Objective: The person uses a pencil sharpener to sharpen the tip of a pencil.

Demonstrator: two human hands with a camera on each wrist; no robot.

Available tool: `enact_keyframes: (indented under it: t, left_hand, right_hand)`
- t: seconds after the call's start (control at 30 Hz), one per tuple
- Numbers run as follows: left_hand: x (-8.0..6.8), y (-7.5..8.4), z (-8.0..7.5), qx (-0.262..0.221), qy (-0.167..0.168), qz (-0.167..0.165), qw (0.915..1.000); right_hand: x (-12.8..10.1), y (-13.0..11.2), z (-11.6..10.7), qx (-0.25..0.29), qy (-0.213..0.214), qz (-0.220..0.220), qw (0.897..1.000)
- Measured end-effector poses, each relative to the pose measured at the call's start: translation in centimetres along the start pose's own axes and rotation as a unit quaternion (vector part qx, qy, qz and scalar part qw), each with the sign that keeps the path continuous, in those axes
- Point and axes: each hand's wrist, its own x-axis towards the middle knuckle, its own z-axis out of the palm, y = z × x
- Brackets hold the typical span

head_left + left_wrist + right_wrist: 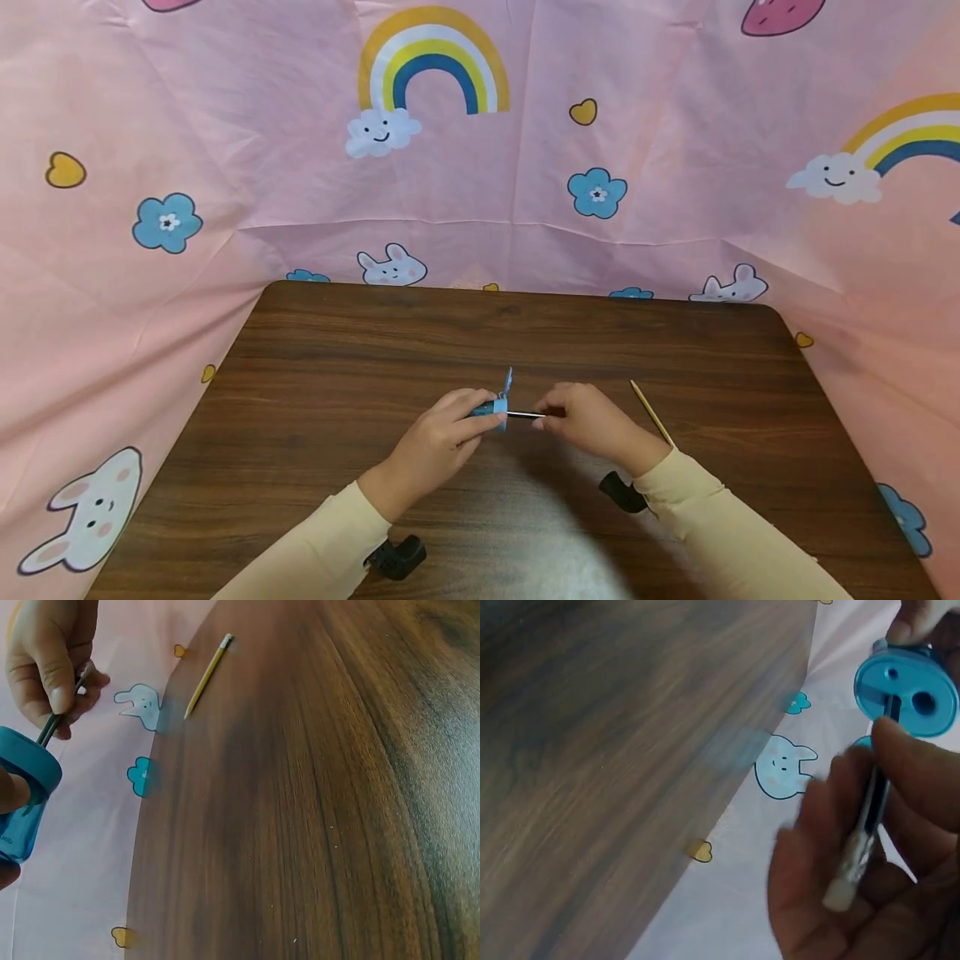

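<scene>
My left hand [442, 435] grips a small blue pencil sharpener [500, 407] above the table. Its hinged lid [508, 381] stands flipped up. In the right wrist view, the sharpener's round face [924, 673] shows several holes of different sizes. A dark pencil [875, 799] with a silver ferrule and a pale eraser enters one of them. The fingers and thumb of my right hand [592, 423] pinch this pencil near its eraser end. Its tip is hidden inside the sharpener. The sharpener's see-through blue body [19, 829] shows between my left fingers in the left wrist view.
A yellow pencil [651, 412] with a white eraser lies on the dark wooden table [360, 350], near my right forearm. Black wrist devices [397, 558] hang under both sleeves. A pink printed cloth [285, 108] surrounds the table's back and sides.
</scene>
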Motion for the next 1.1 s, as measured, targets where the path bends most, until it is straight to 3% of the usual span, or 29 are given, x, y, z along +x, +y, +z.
enact_keyframes:
  t: [0.1, 0.17, 0.3, 0.47, 0.57, 0.7, 0.77, 0.87, 1.0, 1.1]
  left_hand:
    - [0.0, -0.1, 0.0, -0.006, 0.008, -0.016, 0.9998]
    - [0.1, 0.0, -0.1, -0.010, 0.010, -0.031, 0.9994]
    - [0.2, 0.1, -0.5, -0.030, 0.011, -0.071, 0.9970]
    - [0.5, 0.3, -1.1, -0.051, 0.003, -0.122, 0.9912]
    - [0.7, 0.5, -1.2, -0.057, -0.009, -0.136, 0.9890]
    - [0.8, 0.8, -1.2, -0.065, -0.023, -0.147, 0.9867]
    - [0.8, 0.9, -1.2, -0.062, -0.027, -0.146, 0.9869]
    - [0.7, 0.8, -1.1, -0.041, -0.035, -0.128, 0.9903]
    - [0.3, 0.7, -0.7, -0.008, -0.042, -0.077, 0.9961]
    - [0.0, 0.7, -0.5, 0.005, -0.034, -0.040, 0.9986]
  right_hand:
    - [-0.3, -0.6, 0.4, -0.076, 0.047, -0.023, 0.996]
    - [-0.5, -0.7, 0.7, -0.137, 0.093, -0.059, 0.985]
    - [-0.7, -0.4, 1.3, -0.230, 0.199, -0.150, 0.941]
    - [-0.6, 0.5, 2.2, -0.261, 0.290, -0.243, 0.888]
    - [-0.4, 1.1, 2.8, -0.269, 0.324, -0.278, 0.863]
    - [-0.4, 1.5, 3.2, -0.278, 0.347, -0.297, 0.845]
    - [-0.4, 1.3, 3.2, -0.273, 0.347, -0.294, 0.847]
    - [-0.6, 1.1, 3.1, -0.252, 0.326, -0.275, 0.869]
    - [-0.8, 0.8, 2.6, -0.196, 0.257, -0.230, 0.918]
    - [-0.9, 0.6, 1.9, -0.133, 0.178, -0.187, 0.957]
